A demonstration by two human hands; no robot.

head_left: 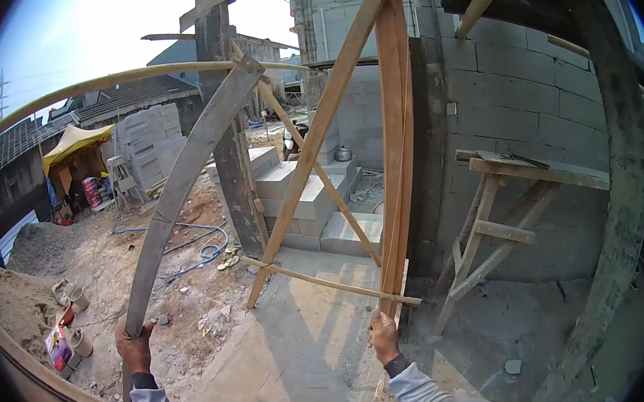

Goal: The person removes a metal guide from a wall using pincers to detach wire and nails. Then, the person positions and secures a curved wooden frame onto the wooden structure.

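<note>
My left hand (135,344) is closed around a long grey board (187,166). The board rises from the bottom edge to the upper left, its top end by a horizontal bamboo pole (134,71). My right hand (383,335) is closed on the lower part of a reddish-brown wooden board (396,154), its fingers partly hidden. At the top, this board meets a slanted wooden strip (320,139), making a narrow A shape. A thin crosswise stick (323,280) spans the two just above my right hand.
A wooden trestle (479,238) stands on the right by a grey block wall (515,95). Stacked pale blocks (292,191) lie beyond the concrete floor (286,351). On the dirt at left are a blue hose (214,251), buckets (80,342) and a sand pile (14,304).
</note>
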